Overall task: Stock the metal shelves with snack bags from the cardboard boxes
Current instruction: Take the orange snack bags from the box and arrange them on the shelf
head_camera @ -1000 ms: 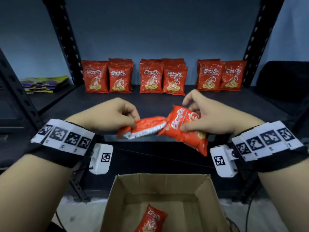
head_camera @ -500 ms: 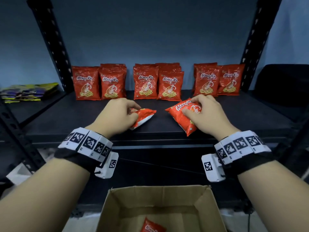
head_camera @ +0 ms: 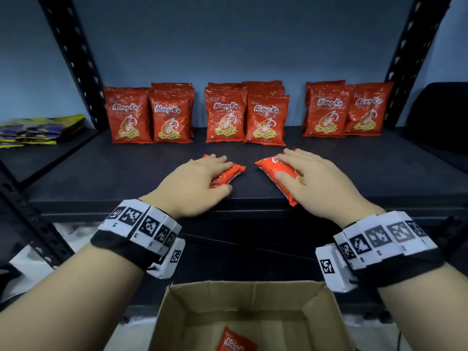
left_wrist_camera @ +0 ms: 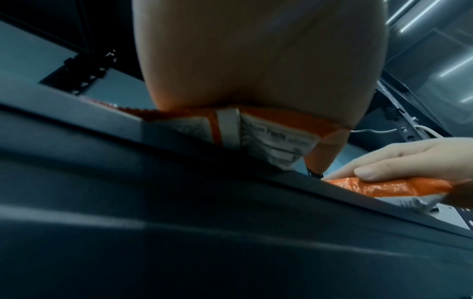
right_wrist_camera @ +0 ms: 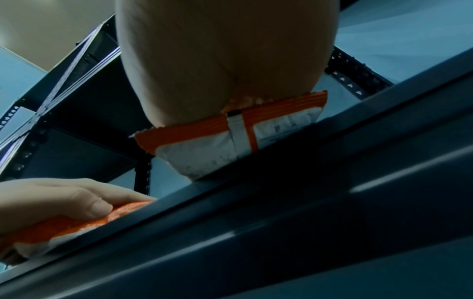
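Both snack bags now lie flat on the metal shelf [head_camera: 101, 178], near its front edge; a second ago you held them in the air above the cardboard box [head_camera: 326, 312], half a second ago they were just touching down. Left bag [head_camera: 229, 174] sits under your left hand [head_camera: 196, 183]: fingers laid over its top, thumb at its near edge, grasping it loosely. Right bag [head_camera: 274, 171] is angled, its near corner overhanging the shelf lip; your right hand [head_camera: 316, 178] lies on it with fingers spread nearly straight, pressing rather than clasping. The two bags are apart, a gap of bare shelf between them.

Row of standing bags [head_camera: 267, 120] at the back is unchanged, in three pairs with more behind.

Hard to read: most of each bag is covered by its hand in the head view. Wrist views show only the palm heel and the white back seam of each bag from below; fingertips not visible there. One more bag [head_camera: 234, 343] in the box, cut off by the frame edge. Flat coloured packets [head_camera: 38, 129] on the neighbouring shelf at left, print illegible
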Available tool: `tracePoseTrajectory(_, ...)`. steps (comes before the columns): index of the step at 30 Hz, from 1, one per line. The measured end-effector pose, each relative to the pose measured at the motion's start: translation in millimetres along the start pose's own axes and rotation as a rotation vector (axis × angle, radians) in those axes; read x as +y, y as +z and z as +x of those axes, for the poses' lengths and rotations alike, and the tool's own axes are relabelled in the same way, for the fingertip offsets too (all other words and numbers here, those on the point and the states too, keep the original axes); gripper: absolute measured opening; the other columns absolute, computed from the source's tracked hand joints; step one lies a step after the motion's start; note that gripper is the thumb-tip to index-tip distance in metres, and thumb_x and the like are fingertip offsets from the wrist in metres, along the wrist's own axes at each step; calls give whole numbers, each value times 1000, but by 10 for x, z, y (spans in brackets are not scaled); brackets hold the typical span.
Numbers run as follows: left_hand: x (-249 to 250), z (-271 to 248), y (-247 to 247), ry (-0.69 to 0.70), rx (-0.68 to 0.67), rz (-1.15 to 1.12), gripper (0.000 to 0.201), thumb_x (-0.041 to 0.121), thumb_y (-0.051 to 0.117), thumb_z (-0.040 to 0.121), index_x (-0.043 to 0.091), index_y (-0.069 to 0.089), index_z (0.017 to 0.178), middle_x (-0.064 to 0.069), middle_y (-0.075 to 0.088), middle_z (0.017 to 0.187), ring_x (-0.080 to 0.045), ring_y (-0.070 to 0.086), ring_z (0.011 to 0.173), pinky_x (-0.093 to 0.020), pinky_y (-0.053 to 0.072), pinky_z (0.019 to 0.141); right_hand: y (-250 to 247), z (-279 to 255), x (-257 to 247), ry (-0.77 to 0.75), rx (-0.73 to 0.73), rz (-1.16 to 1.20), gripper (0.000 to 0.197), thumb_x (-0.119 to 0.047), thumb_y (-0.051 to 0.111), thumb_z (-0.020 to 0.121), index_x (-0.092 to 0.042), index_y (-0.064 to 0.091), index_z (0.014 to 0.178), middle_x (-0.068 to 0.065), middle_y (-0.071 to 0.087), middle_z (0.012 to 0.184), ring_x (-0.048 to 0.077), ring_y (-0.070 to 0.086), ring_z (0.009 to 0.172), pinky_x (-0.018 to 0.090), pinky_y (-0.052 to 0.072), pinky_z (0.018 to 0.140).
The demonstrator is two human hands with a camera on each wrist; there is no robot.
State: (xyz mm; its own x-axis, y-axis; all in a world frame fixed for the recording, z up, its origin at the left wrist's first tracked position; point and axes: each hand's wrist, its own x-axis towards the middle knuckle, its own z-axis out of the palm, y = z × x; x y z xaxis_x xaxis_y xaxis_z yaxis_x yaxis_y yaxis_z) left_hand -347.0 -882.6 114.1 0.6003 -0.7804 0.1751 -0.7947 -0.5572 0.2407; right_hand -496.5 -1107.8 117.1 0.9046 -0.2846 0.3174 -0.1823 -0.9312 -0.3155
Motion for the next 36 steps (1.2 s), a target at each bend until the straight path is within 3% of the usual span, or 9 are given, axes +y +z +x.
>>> tracePoseTrajectory(4,42,5,45,-22,-86,180,89,74,32,83,39,15,163,11,5,171,-14,-2,158,-52,0,126,4,-2,-49,19,-102,-141,74,-66,44,98,-39,21,162,-13,13,171,13,8,158,49,22,122)
tracePoseTrajectory(11,-7,-30,-5,-131,-131,56,96,94,16,66,62,1,155,0,-4,172,-20,-9,157,-58,-8,124,-37,5,50,127,-97,-166,73,-65,41,99,-42,15,162,-5,10,172,25,12,156,56,27,117)
tracePoseTrajectory(16,-104,-94,-30,-284,11,35,119,99,39,59,41,13,159,-8,29,162,-32,28,149,-61,22,121,-137,32,300,202,-39,-127,69,-62,47,100,-39,26,161,0,19,170,28,16,155,55,27,119)
tracePoseTrajectory(20,-98,-110,-107,-358,21,22,107,86,65,67,33,29,152,-4,47,146,-29,45,134,-54,41,107,-158,24,444,201,47,-79,69,-60,58,95,-34,40,157,2,31,166,28,19,155,51,23,123)
tracePoseTrajectory(23,-37,-130,-145,-312,68,-93,102,76,74,63,33,33,146,0,48,141,-25,47,131,-53,43,107,-143,6,402,96,211,-27,62,-54,64,92,-24,57,146,4,51,153,27,30,148,49,27,122)
tracePoseTrajectory(26,107,-179,-184,-188,69,-116,104,76,71,58,37,32,146,7,46,138,-20,46,131,-52,40,109,-148,-23,181,-80,399,65,38,-39,70,92,-16,71,123,2,68,122,23,49,128,32,36,109)
tracePoseTrajectory(31,429,-273,-295,113,103,-132,109,64,84,63,38,27,151,16,42,144,-9,38,134,-45,32,116,-159,-89,-305,-53,304,378,30,-46,67,94,-24,70,114,-12,68,90,3,64,76,27,51,73)
tracePoseTrajectory(34,547,-306,-334,222,156,-120,116,62,87,60,38,24,154,22,37,147,-1,33,135,-39,23,120,-126,-70,-374,64,254,555,30,-48,62,98,-19,73,97,1,71,79,11,67,69,36,54,70)
tracePoseTrajectory(36,557,-322,-343,249,193,-106,121,65,88,58,38,22,155,27,35,142,5,31,131,-38,20,120,-100,-78,-384,93,244,633,37,-42,61,101,-10,70,85,14,70,77,29,68,74,43,54,70)
